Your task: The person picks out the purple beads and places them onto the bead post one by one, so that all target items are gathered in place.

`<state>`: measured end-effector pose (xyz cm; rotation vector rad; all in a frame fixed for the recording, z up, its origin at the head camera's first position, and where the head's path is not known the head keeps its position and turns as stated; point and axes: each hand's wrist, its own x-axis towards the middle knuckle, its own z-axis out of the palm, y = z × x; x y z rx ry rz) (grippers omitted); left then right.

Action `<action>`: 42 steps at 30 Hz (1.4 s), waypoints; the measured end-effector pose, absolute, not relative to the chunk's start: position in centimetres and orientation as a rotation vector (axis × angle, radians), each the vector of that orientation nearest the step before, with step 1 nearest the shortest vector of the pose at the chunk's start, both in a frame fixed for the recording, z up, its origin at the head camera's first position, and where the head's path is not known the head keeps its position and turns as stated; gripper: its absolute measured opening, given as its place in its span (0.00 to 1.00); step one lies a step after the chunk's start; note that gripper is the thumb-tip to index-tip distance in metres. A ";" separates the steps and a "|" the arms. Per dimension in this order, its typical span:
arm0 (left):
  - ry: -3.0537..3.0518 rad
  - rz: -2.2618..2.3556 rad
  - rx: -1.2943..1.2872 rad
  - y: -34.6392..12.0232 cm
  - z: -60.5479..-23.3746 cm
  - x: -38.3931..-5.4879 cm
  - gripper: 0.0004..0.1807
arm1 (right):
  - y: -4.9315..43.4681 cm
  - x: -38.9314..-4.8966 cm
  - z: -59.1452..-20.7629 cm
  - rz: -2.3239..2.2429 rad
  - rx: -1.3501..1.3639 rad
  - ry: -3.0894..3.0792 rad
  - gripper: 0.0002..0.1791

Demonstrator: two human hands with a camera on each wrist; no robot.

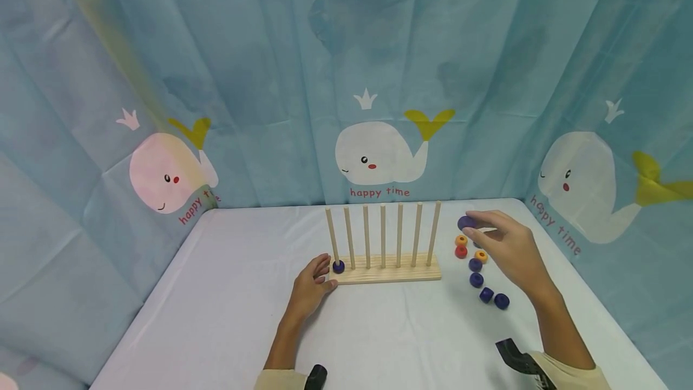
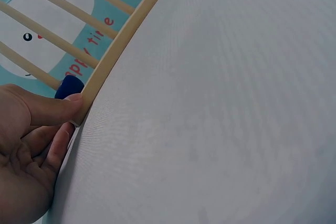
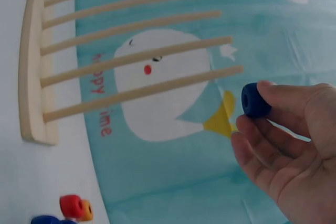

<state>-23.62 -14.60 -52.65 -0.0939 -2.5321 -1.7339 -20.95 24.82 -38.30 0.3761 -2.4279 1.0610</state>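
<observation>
A wooden peg rack [image 1: 387, 277] with a row of several upright pegs stands on the table. My left hand [image 1: 310, 290] grips the left end of its base, thumb along the front edge and fingers round the end. On the leftmost peg, down at the base, sits a dark blue bead [image 1: 338, 267], also seen beside the thumb in the left wrist view. My right hand [image 1: 511, 251] pinches another dark blue bead [image 3: 255, 100] between thumb and fingertips, raised to the right of the rack. The hole in that bead shows in the right wrist view.
Loose beads lie right of the rack: a red bead [image 1: 461, 252], orange beads [image 1: 480, 256] and several dark blue ones [image 1: 476, 280], some close under my right hand. A white cloth [image 1: 227, 306] covers the table. Behind hangs a blue curtain [image 1: 271, 155] with whale prints.
</observation>
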 end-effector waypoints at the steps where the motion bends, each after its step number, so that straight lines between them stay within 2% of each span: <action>1: -2.531 -1.738 -0.096 -14.6 -52.6 -23.6 0.37 | 24.6 -21.1 -38.1 1.063 0.390 -2.420 0.22; 22: -2.532 -1.738 -0.094 -14.7 -52.7 -23.7 0.38 | 19.2 -22.5 -34.9 1.183 0.638 -2.296 0.19; 42: -2.516 -1.766 -0.100 -14.7 -52.7 -23.7 0.38 | 14.0 -23.6 -33.8 1.274 0.841 -2.246 0.20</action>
